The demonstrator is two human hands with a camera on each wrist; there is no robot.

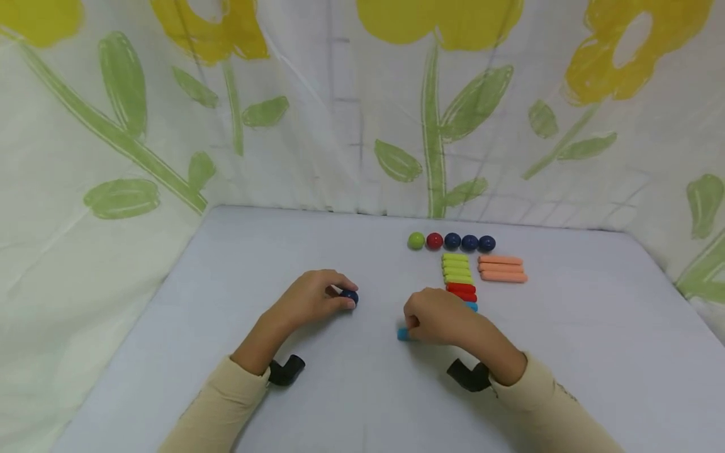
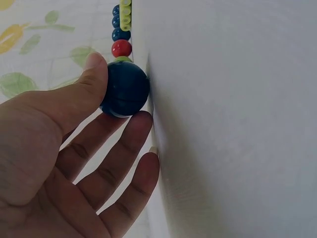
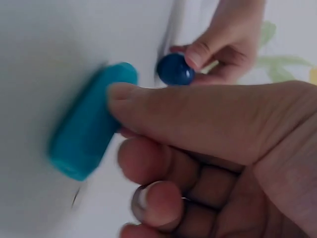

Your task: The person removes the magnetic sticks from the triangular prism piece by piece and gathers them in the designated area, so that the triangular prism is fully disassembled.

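Note:
On the left of the white table, my left hand (image 1: 308, 299) pinches a dark blue ball (image 1: 351, 297) between thumb and fingers. Seen from the left wrist, the ball (image 2: 126, 89) is at the tabletop with the thumb on one side. My right hand (image 1: 444, 314) holds a short light-blue stick (image 1: 403, 335) low over the table, its end poking out past the fingers. The right wrist view shows the thumb pressing on this stick (image 3: 91, 121); the fingers behind it are partly hidden. Another blue stick (image 1: 472, 306) lies just beyond the right hand, partly covered by it.
Red sticks (image 1: 461, 292) and yellow-green sticks (image 1: 456, 269) form a column beyond the right hand. Orange sticks (image 1: 501, 268) lie to its right. Behind is a row of balls: green (image 1: 416, 240), red (image 1: 434, 241) and dark blue (image 1: 469, 243). A flowered curtain (image 1: 317, 126) hangs behind the table.

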